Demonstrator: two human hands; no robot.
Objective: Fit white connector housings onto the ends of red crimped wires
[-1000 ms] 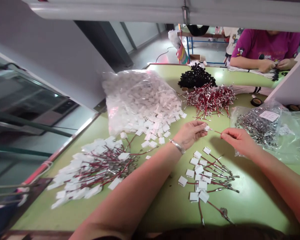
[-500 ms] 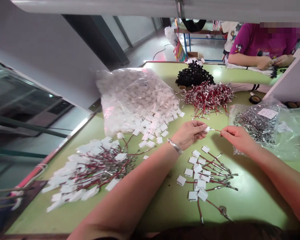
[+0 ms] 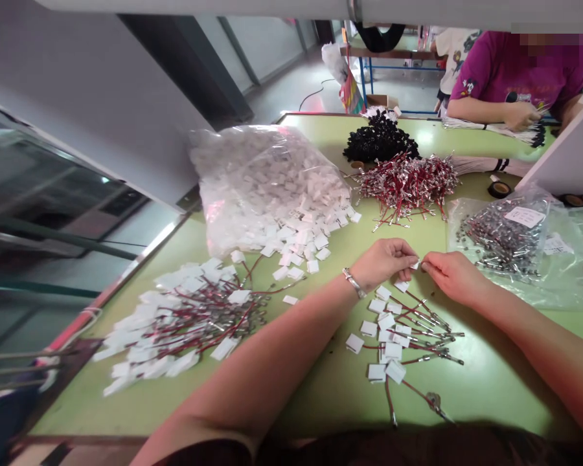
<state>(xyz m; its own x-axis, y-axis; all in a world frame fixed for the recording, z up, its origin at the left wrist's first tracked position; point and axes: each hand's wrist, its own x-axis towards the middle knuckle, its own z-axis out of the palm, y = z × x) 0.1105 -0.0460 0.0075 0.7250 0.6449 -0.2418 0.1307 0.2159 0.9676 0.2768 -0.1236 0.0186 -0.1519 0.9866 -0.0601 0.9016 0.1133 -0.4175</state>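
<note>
In the head view, taking the spot where the hands meet as the centre of the dial, the left hand [image 3: 387, 262] comes in from eight o'clock, a silver bracelet [image 3: 354, 283] on its wrist, thumb and forefinger pinching a small white connector [image 3: 414, 265]. The right hand [image 3: 451, 275] reaches in from four, thumb and forefinger closed together right beside the connector; their tips are too small and covered here, so I cannot tell what, if anything, they grip. Between six and seven o'clock, a loose group of wired connectors [image 3: 393, 351] lies on the green table [image 3: 490, 382], most of their red leads [image 3: 389, 396] running toward four. A larger heap of wired connectors [image 3: 184, 323] sits between eight and nine, past the left forearm [image 3: 276, 349]. At ten, a plastic bag [image 3: 216, 223] spills loose white pieces [image 3: 296, 244]. At twelve is a pile of metal-tipped red wires [image 3: 408, 184], with a black heap [image 3: 379, 137] beyond it toward eleven. Between two and three lies a clear bag of metal parts [image 3: 459, 223], near a black tape roll [image 3: 499, 188] at two. Past one o'clock, a co-worker in a purple shirt [image 3: 498, 74] sits across the table.
</note>
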